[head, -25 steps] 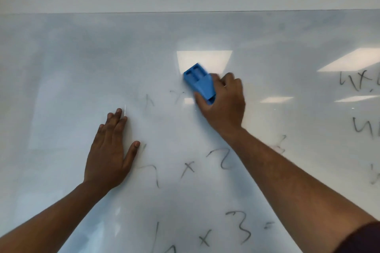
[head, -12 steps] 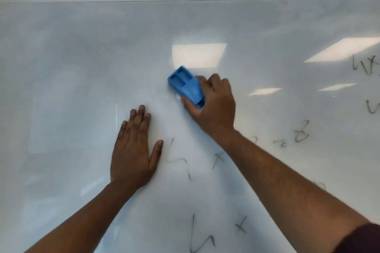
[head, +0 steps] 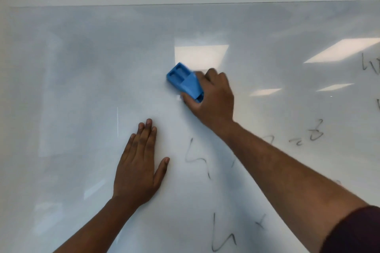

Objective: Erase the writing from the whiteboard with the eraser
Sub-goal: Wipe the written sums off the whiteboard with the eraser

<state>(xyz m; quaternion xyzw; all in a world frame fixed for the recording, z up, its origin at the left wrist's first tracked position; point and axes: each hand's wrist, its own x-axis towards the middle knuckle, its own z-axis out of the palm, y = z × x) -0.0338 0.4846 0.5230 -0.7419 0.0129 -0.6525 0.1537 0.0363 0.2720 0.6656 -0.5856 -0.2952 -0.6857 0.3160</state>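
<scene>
The whiteboard fills most of the view, smeared grey on its upper and left parts. My right hand grips a blue plastic eraser and presses it flat on the board near the middle. My left hand lies flat on the board with its fingers close together, below and left of the eraser, holding nothing. Black marker writing shows just right of my left hand. More marks sit lower down, under my right forearm and at the right edge.
The board's top edge runs across the upper view, with plain wall above it. Reflections of ceiling lights glare on the board just above the eraser and further right.
The eraser has rubbed over faint marks at the middle, which are gone. My left hand has shifted right on the board. The view has moved, so the writing sits lower and further right.
</scene>
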